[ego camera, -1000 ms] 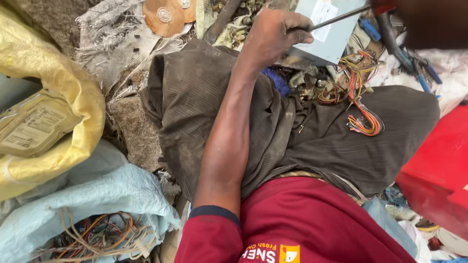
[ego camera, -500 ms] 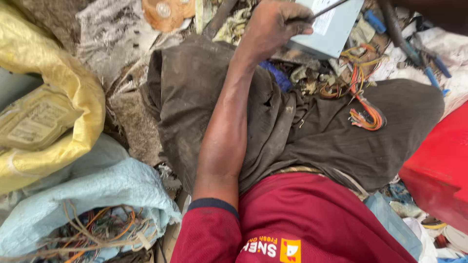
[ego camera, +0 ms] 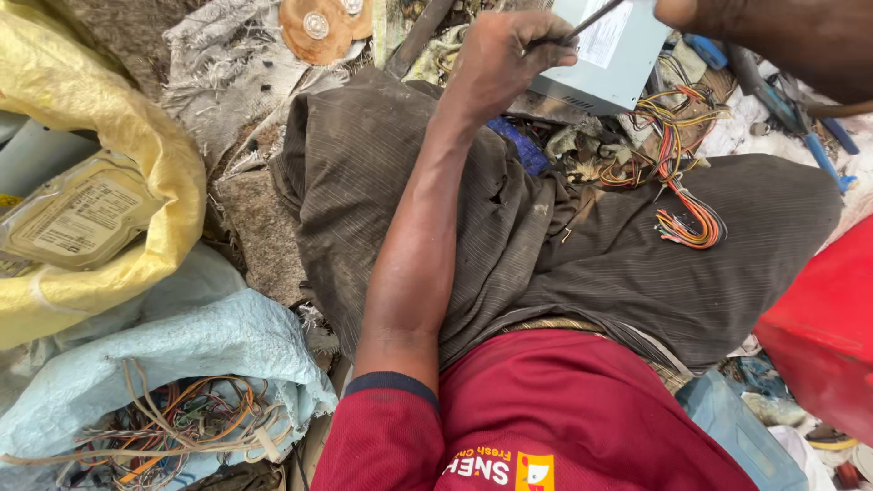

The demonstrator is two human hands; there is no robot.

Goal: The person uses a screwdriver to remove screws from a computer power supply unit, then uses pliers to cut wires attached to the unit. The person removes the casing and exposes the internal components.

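right hand [ego camera: 696,14] cut off, thin tool [ego camera: 587,18] tip hidden

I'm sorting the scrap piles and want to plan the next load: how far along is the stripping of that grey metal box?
Done: loose wires fill the blue sack, and a flat drive lies in the yellow sack. In hand: the left hand holds a thin metal tool at the grey metal box; the right hand steadies it. Left: the box looks closed, its coloured wire bundle trailing over the lap.
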